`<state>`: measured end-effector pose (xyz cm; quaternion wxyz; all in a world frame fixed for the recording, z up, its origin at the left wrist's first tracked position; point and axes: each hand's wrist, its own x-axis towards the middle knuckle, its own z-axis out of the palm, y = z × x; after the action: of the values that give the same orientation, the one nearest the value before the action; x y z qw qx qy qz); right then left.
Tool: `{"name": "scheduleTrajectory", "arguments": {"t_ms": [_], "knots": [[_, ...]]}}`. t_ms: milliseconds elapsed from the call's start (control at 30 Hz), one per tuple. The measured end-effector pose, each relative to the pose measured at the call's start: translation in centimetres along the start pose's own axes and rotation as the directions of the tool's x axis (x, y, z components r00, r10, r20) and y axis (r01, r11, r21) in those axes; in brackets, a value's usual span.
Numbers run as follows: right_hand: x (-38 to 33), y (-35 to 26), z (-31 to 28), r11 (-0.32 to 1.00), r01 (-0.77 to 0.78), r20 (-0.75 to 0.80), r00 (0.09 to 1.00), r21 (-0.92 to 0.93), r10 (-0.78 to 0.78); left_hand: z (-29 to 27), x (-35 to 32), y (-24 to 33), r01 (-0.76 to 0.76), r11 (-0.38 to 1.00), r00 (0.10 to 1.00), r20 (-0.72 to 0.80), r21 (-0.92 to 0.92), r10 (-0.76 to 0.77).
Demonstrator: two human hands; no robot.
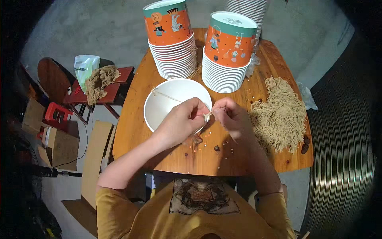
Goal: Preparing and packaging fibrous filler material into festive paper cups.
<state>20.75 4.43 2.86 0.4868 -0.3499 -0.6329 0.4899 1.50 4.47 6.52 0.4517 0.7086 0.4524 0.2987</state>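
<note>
A paper bucket (pixel 161 109) lies in front of me with its white inside facing up. A thin beige cord (pixel 167 96) runs across its mouth from a knot at the far left rim toward my fingers. At the right side of the rim, my left hand (pixel 179 121) is closed in a pinch on the cord's end. My right hand (pixel 234 121) pinches the same cord just to the right, fingertips nearly touching the left ones. The fingers partly hide the cord and the near right rim.
Behind the bucket stand two stacks of upside-down orange and green buckets, one left (pixel 171 51) and one right (pixel 229 59). A heap of beige cords (pixel 278 115) covers the table's (pixel 135 135) right side. More cords (pixel 101 81) hang over a red bench (pixel 119 75) at left.
</note>
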Motion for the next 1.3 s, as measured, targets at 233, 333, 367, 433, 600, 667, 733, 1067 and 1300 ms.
{"name": "scheduleTrajectory", "arguments": {"t_ms": [233,333,367,433,600,667,733,1067,1300], "knots": [[-0.1,-0.2,-0.1,0.998,-0.037,-0.005,0.999,0.047,0.037,-0.2,-0.1,0.4,0.056,0.997,0.998,0.007,0.054,-0.057],[0.0,-0.4,-0.1,0.999,-0.035,-0.004,0.999,0.042,0.035,-0.2,-0.1,0.6,0.072,0.997,0.997,0.005,0.030,-0.072],[0.0,-0.3,-0.1,0.999,-0.034,-0.004,0.999,0.042,0.034,-0.2,-0.1,0.6,0.072,0.997,0.997,0.005,0.030,-0.072],[-0.1,0.1,0.1,0.987,0.080,0.002,0.997,-0.140,-0.081,-0.1,-0.1,0.3,0.016,0.999,1.000,-0.007,0.031,-0.016],[0.1,-0.8,0.6,0.798,0.299,0.055,0.946,-0.523,-0.318,0.1,-0.2,0.1,0.013,0.999,0.999,-0.032,0.030,-0.012],[-0.1,-0.8,0.7,0.783,0.291,0.028,0.943,-0.550,-0.331,0.1,-0.2,0.2,-0.018,0.998,0.999,-0.040,0.066,0.021],[-0.3,-1.1,0.7,0.754,0.282,0.038,0.946,-0.594,-0.323,0.2,-0.4,0.6,-0.040,0.990,0.998,-0.048,0.133,0.046],[-0.4,-1.1,-0.2,0.675,0.381,0.120,0.908,-0.631,-0.401,0.0,-0.6,-0.4,-0.260,0.871,0.931,-0.130,0.417,0.340],[0.7,-1.9,-1.7,0.669,0.412,0.205,0.906,-0.619,-0.369,-1.2,-2.7,0.6,-0.184,0.830,0.981,0.046,0.526,0.188]]}}
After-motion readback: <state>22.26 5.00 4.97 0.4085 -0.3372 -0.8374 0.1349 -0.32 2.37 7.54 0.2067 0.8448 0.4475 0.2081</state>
